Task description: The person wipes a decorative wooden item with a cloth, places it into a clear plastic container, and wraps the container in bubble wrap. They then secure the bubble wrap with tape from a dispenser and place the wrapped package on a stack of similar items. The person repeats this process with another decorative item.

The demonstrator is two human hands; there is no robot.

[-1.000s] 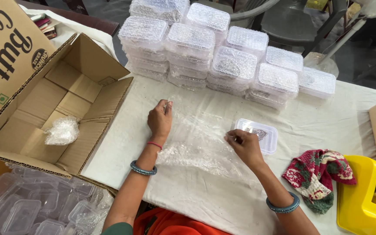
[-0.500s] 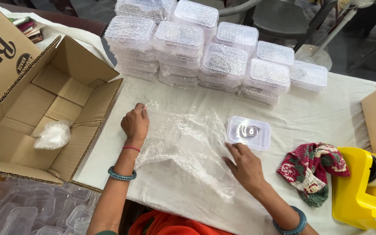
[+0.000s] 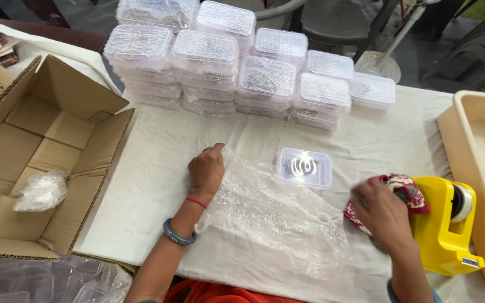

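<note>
A clear sheet of bubble wrap [image 3: 270, 216] lies spread on the white-covered table [image 3: 158, 168] in front of me. My left hand [image 3: 206, 171] presses flat on its far left corner, fingers together. A small clear lidded plastic box [image 3: 304, 167] sits just beyond the sheet's far edge. My right hand [image 3: 381, 213] is off the sheet, blurred, over a red patterned cloth [image 3: 399, 193] beside the yellow tape dispenser [image 3: 442, 227]; whether it grips the cloth is unclear.
Stacks of clear lidded boxes [image 3: 237, 67] fill the far side of the table. An open cardboard carton [image 3: 40, 163] on the left holds a bubble-wrapped bundle [image 3: 41, 191]. A beige plastic tub [image 3: 478, 168] stands at right. Empty clear containers [image 3: 23, 280] lie at lower left.
My right hand has left the bubble wrap and swung right to the cloth by the tape dispenser. My left hand stays on the sheet's far corner.
</note>
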